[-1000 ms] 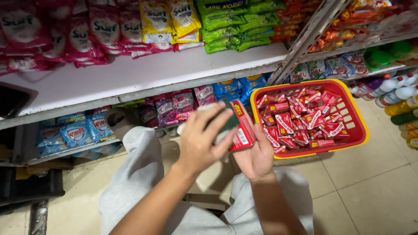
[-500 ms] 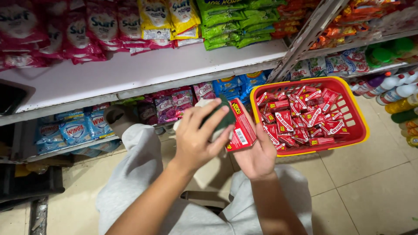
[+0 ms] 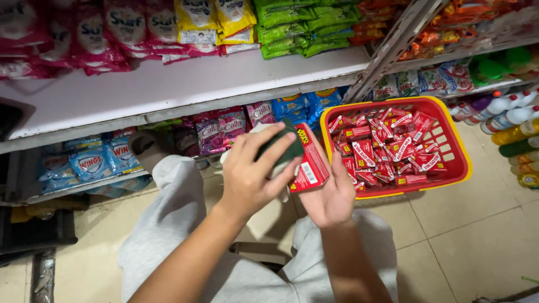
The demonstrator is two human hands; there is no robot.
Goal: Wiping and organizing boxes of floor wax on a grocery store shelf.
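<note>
Both bare forearms are raised from the bottom of the view and brought together in front of the bent knees, which are clad in light grey. The left hand [image 3: 250,177] is turned back-up, its fingers curled over in a grasp. The right hand [image 3: 331,193] is held palm-up just beside it, fingers closed in a grip, thumb pressed on top.

We see a flat red box [image 3: 310,163] with yellow and white print and a barcode patch, held tilted on its edge above the lap, just left of the basket. Pressed against its left face sits a dark green cloth [image 3: 281,148], bunched up, with a white cloth bit below it. Red plastic basket [image 3: 457,147] on the floor tiles, packed with matching red boxes lying jumbled.
</note>
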